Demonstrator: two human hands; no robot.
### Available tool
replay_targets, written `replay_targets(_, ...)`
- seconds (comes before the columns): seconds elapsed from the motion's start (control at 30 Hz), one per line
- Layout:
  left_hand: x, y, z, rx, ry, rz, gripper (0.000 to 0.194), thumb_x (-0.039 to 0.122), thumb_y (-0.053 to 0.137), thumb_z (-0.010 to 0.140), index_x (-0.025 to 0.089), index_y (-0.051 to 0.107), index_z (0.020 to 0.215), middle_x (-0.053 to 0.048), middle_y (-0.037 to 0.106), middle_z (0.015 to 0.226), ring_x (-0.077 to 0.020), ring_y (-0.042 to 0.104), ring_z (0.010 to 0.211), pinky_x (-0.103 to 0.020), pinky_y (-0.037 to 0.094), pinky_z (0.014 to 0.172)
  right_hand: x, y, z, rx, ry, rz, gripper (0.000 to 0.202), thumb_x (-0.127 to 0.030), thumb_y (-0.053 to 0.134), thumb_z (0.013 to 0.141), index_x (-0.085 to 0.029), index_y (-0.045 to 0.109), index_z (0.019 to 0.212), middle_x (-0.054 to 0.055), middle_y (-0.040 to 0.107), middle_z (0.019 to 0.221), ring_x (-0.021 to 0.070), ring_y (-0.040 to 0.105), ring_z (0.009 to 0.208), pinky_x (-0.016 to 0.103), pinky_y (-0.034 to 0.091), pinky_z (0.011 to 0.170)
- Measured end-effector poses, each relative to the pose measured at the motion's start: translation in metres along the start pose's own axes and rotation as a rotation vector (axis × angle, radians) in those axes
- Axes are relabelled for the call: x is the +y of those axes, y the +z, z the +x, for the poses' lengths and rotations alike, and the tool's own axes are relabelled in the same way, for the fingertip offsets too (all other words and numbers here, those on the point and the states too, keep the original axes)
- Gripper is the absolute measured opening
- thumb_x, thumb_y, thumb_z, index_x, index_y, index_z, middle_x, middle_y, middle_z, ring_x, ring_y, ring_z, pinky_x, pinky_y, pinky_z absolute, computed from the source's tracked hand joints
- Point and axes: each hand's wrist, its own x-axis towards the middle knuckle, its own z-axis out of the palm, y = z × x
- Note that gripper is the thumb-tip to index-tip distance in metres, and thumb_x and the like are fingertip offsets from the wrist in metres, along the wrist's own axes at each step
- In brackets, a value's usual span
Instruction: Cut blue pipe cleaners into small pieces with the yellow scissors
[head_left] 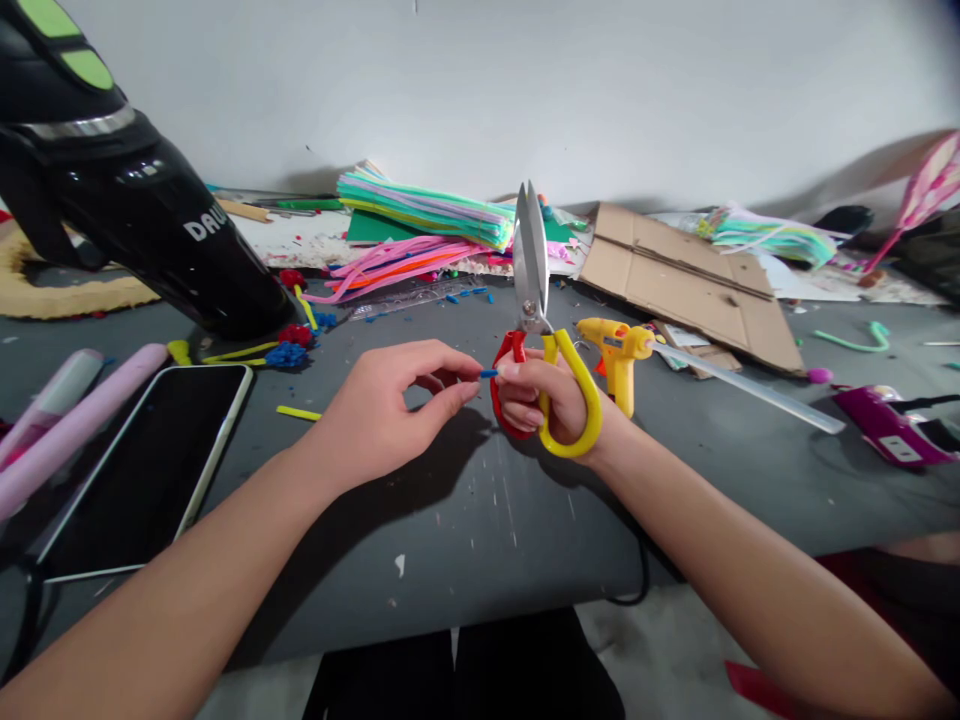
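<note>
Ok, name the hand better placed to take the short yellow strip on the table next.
Likely the left hand: the yellow strip lies beside its wrist, and only a small blue piece is at its fingers. The right hand is farther and holds the scissors.

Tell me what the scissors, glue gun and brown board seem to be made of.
Scissors: metal blades, by their silvery sheen; red and yellow handles, probably smooth plastic, by even colour. Glue gun: likely yellow plastic, by its slight gloss. Brown board: apparently matt cardboard, by its dull tan face and creases.
</note>
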Motion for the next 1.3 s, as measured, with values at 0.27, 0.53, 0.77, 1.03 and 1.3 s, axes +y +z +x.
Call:
replay_targets(0.27,-0.001,0.000,-0.001,0.039,0.067,0.076,0.016,0.032,0.061,0.088,0.019,0.071,0.091,-0.001,0.071,0.087,-0.0110,0.061,0.073,-0.021,0.045,0.065,0.002,0.001,0.001,-0.005,0.012,-0.021,0.023,-0.025,0.062,0.083,-0.019,0.046,0.068,-0.010,0.031,0.050,0.0057,0.031,0.040,0.023,0.025,0.042)
replay_targets(0.53,-0.005,0.001,0.001,0.054,0.116,0.082,0.014,0.029,0.061,0.089,0.019,0.071,0.089,0.000,0.070,0.085,-0.0105,0.061,0.075,-0.021,0.045,0.069,0.002,0.002,0.000,0.009,0.029,-0.020,0.021,-0.026,0.063,0.081,-0.020,0.047,0.069,-0.010,0.030,0.051,0.0061,0.031,0.041,0.023,0.025,0.042)
replay_targets(0.77,-0.004,0.001,0.001,0.066,0.113,0.040,0.011,0.026,0.062,0.088,0.019,0.070,0.086,0.000,0.069,0.082,-0.0101,0.059,0.073,-0.022,0.043,0.067,0.002,0.004,0.000,0.007,0.046,-0.020,0.020,-0.027,0.064,0.081,-0.020,0.048,0.069,-0.010,0.029,0.050,0.0062,0.029,0.041,0.023,0.023,0.042)
replay_targets(1.03,-0.007,-0.007,0.004,0.031,-0.256,-0.468,0.013,0.030,0.071,0.079,0.018,0.069,0.075,0.000,0.059,0.063,-0.0097,0.051,0.057,-0.023,0.039,0.053,-0.001,-0.003,-0.006,0.250,-0.150,-0.605,0.033,-0.042,0.066,0.081,-0.020,0.047,0.066,-0.006,0.038,0.054,0.0080,0.033,0.049,0.025,0.024,0.046)
replay_targets(1.3,-0.021,-0.039,0.010,0.039,-0.443,-0.830,0.018,0.020,0.072,0.072,0.016,0.062,0.058,0.002,0.041,0.046,-0.0070,0.036,0.045,-0.026,0.025,0.047,-0.008,-0.023,-0.008,0.401,-0.340,-1.253,0.042,-0.043,0.072,0.073,-0.020,0.038,0.061,-0.005,0.034,0.056,0.0093,0.028,0.056,0.027,0.023,0.051)
